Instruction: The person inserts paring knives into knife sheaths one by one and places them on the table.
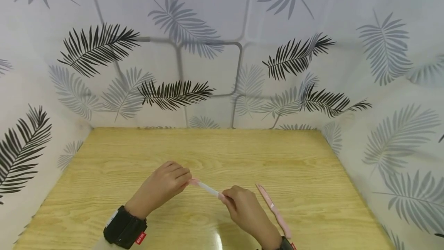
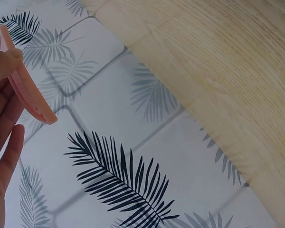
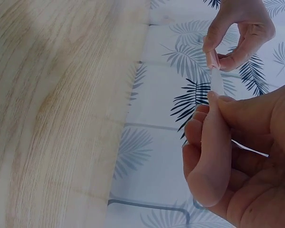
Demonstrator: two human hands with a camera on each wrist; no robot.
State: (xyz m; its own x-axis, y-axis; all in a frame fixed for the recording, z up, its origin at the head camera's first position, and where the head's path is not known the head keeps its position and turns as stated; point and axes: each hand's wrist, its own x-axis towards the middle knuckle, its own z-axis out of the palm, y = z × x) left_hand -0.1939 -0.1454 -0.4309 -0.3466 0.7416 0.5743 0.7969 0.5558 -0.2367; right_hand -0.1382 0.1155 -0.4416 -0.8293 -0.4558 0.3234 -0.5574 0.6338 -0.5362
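Gripped in my right hand [image 1: 244, 209] is a knife with a pink handle [image 3: 211, 166] and a white blade [image 1: 209, 189]. My left hand [image 1: 166, 180] pinches a pink blade sheath [image 2: 35, 97] between thumb and fingers, at the far end of that blade. In the right wrist view the sheath lies in line with the blade, its mouth at the blade's tip end, and a stretch of white shows between the two hands. To the right of my right hand, a second pink knife [image 1: 277, 213] rests on the table, its blade part covered in pink.
The wood-grain table [image 1: 194, 146] reaches back to a leaf-patterned cloth [image 1: 215, 107] that hangs behind it and along both sides. Both wrists wear black bands, with the left band [image 1: 125, 227] showing a red tag.
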